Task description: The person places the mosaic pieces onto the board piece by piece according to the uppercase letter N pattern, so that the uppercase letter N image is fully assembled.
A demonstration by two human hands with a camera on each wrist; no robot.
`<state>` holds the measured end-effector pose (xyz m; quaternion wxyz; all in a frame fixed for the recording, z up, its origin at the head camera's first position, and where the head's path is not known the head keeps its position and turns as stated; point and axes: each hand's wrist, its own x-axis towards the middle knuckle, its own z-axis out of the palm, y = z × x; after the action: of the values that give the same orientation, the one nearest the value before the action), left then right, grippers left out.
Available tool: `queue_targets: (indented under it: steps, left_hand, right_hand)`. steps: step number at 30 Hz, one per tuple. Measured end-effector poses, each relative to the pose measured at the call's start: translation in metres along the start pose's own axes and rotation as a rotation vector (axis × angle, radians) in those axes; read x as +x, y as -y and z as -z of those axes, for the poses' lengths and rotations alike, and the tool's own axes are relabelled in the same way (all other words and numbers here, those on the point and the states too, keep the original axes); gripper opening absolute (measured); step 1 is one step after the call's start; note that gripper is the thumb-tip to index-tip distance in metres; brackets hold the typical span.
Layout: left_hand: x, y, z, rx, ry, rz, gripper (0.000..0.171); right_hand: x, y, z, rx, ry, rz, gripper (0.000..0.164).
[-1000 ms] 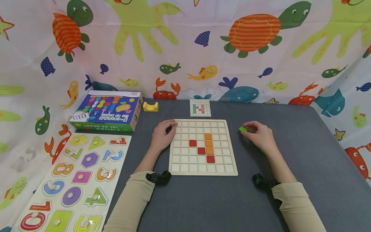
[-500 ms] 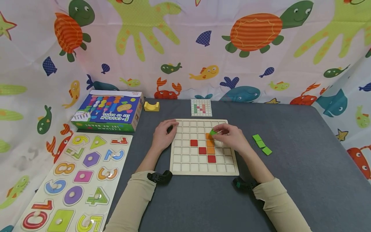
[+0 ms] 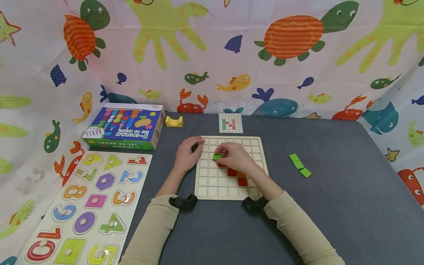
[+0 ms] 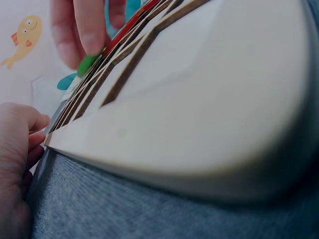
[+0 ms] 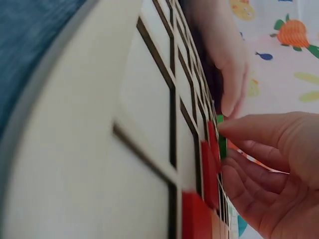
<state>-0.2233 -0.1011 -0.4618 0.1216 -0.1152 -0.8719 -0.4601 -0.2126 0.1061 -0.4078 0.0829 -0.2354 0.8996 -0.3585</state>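
My right hand [image 3: 236, 156] pinches a small green square tile [image 3: 216, 157] between thumb and fingertips, over the upper left part of the wooden grid board [image 3: 212, 191]. In the right wrist view the tile [image 5: 222, 138] sits close at the board's surface, beyond the red tiles [image 5: 197, 211]. Three red tiles lie in a diagonal on the board; orange tiles beside them are mostly hidden beneath my right hand. My left hand [image 3: 188, 156] rests against the board's upper left edge, fingertips at the rim, as the left wrist view also shows.
Three green tiles [image 3: 299, 164] lie on the table right of the board. Behind it is a small pattern card [image 3: 230, 123]. On the left are a colourful box [image 3: 122, 125], a yellow curved block [image 3: 174, 122] and a number puzzle board [image 3: 129, 228].
My right hand has carried one green tile leftward from the table's right side, across the board to its upper left part. My left hand has stayed at the board's edge.
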Motion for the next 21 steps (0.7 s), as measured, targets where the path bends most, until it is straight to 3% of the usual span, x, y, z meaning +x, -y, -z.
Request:
queue_targets:
  steps: [8, 16, 21]
  left_hand:
    - [0.0, -0.001, -0.001, -0.002, 0.004, 0.004, 0.026]
    - [0.0, -0.002, -0.001, 0.01, -0.005, 0.006, 0.025]
    - [0.0, 0.0, 0.0, 0.009, -0.005, 0.005, 0.025]
  right_hand:
    - [0.008, 0.006, -0.007, -0.031, -0.021, 0.036, 0.018]
    - [0.003, 0.001, -0.007, 0.057, -0.048, -0.012, 0.021]
    - [-0.009, -0.007, 0.003, 0.137, -0.097, -0.048, 0.021]
